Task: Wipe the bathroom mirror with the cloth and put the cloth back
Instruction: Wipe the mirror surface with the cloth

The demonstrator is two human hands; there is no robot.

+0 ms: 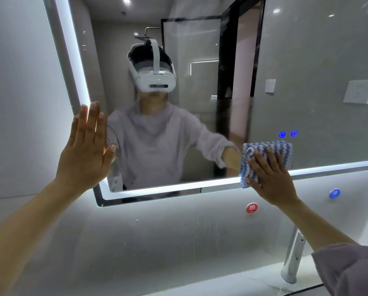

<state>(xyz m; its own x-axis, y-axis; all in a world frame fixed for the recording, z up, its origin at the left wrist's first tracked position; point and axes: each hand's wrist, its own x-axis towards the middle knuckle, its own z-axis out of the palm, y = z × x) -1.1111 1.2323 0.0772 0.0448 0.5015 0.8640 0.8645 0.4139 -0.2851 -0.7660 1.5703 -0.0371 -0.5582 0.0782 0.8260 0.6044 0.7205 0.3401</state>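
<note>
The lit bathroom mirror [200,50] fills the upper part of the head view, its glowing border running down the left side and along the bottom. My right hand [271,178] presses a folded blue-and-white striped cloth [264,149] flat against the glass near the lower edge, just below two blue touch icons [288,133]. My left hand [87,150] lies flat with fingers spread against the mirror's lower left corner and holds nothing. The reflection shows a person in a light sweater wearing a headset.
Under the mirror the grey tiled wall carries a red round sticker [252,208] and a blue round sticker [334,193]. A chrome tap [293,259] rises from the white counter at the lower right. My light sleeve [354,272] covers the bottom right corner.
</note>
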